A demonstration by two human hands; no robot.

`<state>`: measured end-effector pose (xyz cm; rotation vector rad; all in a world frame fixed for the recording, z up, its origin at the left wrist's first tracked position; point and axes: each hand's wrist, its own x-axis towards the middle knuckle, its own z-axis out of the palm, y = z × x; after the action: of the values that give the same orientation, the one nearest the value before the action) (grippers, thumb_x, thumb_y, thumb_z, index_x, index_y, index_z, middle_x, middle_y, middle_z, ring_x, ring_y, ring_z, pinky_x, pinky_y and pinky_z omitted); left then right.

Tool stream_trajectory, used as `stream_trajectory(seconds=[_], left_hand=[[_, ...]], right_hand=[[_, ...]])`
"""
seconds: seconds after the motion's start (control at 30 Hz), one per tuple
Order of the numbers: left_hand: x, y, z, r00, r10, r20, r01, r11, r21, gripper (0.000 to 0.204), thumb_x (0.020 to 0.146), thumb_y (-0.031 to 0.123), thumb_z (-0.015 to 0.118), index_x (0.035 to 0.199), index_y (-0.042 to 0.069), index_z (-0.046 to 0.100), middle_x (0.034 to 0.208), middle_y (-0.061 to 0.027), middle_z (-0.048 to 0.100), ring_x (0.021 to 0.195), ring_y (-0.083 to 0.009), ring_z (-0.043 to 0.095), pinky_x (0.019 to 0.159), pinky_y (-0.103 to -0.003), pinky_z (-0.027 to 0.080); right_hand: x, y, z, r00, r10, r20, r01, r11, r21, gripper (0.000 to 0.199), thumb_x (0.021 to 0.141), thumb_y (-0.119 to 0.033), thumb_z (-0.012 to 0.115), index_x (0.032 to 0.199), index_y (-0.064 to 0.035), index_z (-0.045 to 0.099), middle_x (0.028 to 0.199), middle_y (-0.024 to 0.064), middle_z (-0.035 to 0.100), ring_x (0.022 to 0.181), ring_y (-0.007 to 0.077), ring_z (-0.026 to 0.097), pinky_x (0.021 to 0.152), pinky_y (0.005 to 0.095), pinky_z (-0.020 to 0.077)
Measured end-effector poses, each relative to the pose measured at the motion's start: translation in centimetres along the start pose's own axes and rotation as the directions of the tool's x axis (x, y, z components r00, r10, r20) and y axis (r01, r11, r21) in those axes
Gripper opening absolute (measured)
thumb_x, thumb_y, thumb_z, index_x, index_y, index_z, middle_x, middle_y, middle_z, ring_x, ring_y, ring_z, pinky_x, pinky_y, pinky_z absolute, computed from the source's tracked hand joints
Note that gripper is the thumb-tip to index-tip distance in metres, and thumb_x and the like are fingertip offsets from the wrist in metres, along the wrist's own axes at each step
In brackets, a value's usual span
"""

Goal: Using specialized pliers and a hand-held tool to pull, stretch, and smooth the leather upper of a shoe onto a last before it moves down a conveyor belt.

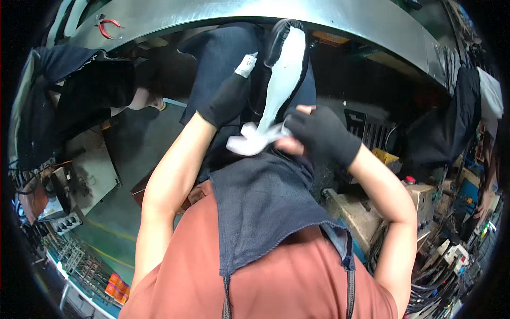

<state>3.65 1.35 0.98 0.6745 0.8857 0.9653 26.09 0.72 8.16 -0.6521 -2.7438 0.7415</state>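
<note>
Both hands wear black fingerless gloves and work on a white shoe form (283,74) with a black rim, which stands up in the far middle of the scene, just beyond the person's dark apron (260,207). The left hand (229,98) rests flat against the left side of the form, its fingers stretched upward and a taped fingertip (246,65) close to the top; it presses rather than grips. The right hand (314,133) is clenched around the white flap (252,141) at the lower end of the form, pulling it near. A curved metal counter (340,16) runs across the far side, with red-handled pliers (108,26) lying at far left.
</note>
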Motion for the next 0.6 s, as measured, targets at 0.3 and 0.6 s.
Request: stream_trajectory(seconds=[0.3, 0.6], left_hand=[[2.0, 0.4, 1.1, 0.964, -0.204, -0.172, 0.186, 0.976, -0.111, 0.043, 0.106, 0.036, 0.042, 0.128, 0.003, 0.058, 0.117, -0.0084, 0.063, 0.105, -0.0152, 0.059, 0.093, -0.028, 0.046], [2.7, -1.0, 1.4, 0.957, -0.213, -0.198, 0.230, 0.971, 0.068, 0.055, 0.105, 0.046, 0.039, 0.130, 0.000, 0.057, 0.120, -0.0127, 0.064, 0.105, -0.0179, 0.061, 0.091, -0.027, 0.048]], right_hand=[[-2.3, 5.9, -3.0, 0.747, 0.605, 0.274, -0.657, 0.612, 0.439, 0.056, 0.097, -0.050, 0.055, 0.084, 0.0032, 0.068, 0.061, 0.0104, 0.055, 0.058, 0.0147, 0.051, 0.059, 0.0330, 0.0446], [-0.2, 4.8, -4.8, 0.742, 0.513, 0.431, -0.659, 0.675, 0.331, 0.048, 0.099, -0.042, 0.057, 0.078, 0.0001, 0.066, 0.064, 0.0063, 0.058, 0.057, 0.0158, 0.053, 0.059, 0.0320, 0.0433]])
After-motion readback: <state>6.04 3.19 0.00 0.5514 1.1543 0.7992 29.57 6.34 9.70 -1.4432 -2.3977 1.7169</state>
